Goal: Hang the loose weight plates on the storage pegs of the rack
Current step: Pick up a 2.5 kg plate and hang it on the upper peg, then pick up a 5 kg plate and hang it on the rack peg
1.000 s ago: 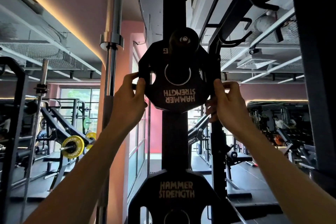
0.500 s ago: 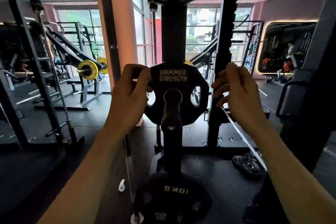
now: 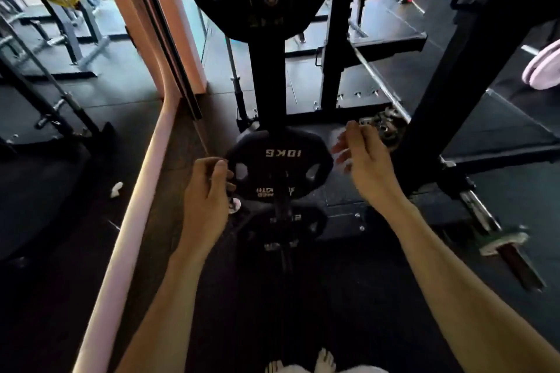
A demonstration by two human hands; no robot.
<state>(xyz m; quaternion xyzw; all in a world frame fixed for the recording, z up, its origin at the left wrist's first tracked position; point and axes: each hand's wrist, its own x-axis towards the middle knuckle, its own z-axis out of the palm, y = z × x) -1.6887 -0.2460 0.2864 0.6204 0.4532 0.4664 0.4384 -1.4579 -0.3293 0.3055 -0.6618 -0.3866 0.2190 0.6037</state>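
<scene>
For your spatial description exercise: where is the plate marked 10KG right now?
In the head view, the 10KG plate sits low at centre, against the foot of the black rack upright, between the left hand and the right hand.

The head now looks down at the floor (image 3: pixel 378 297). Both hands have dropped from the top plate to the low 10KG plate (image 3: pixel 280 162). The left hand (image 3: pixel 206 197) curls beside it, and the right hand (image 3: pixel 363 157) hangs loose.
</scene>
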